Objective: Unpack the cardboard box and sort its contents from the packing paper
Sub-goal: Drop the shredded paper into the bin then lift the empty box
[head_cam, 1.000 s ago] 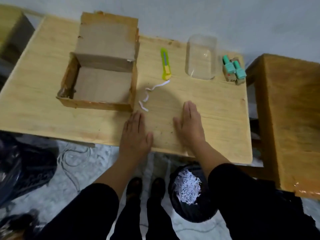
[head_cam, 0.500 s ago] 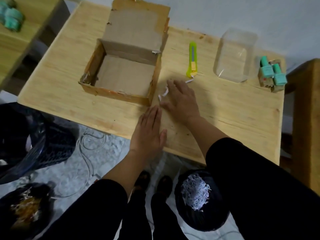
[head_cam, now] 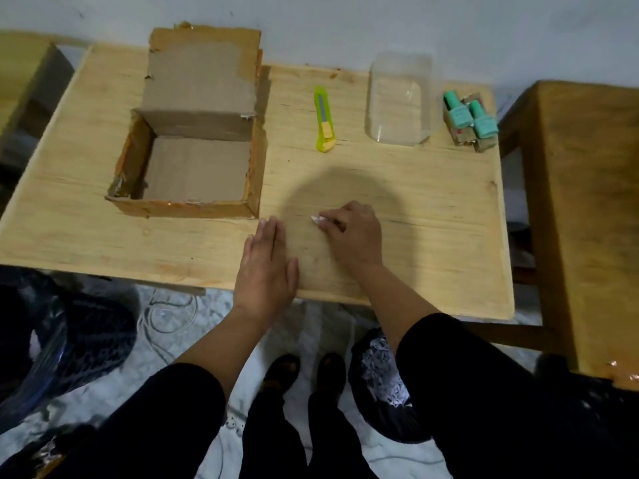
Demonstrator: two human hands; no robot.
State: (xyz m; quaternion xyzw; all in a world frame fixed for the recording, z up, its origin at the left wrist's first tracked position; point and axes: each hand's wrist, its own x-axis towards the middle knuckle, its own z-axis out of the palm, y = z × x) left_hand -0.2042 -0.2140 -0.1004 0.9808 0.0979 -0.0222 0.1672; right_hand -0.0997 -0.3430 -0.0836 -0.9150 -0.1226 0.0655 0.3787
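Observation:
An open cardboard box stands on the left half of the wooden table, its lid flap raised and its inside bare. My right hand rests near the table's front, fingers curled over a white paper strip whose tip pokes out at the fingertips. Flat on the table beside it lies my left hand, fingers straight, near the box's front right corner. Two teal-capped bottles with small cartons lie at the far right.
A green-and-yellow box cutter and a clear plastic container lie at the back of the table. A black bin bag with shredded white paper sits on the floor under the front edge. Wooden stools stand at both sides.
My right hand reached forward to the loose paper strip, gathered it and drew it back toward the front edge. My left hand stayed flat on the table.

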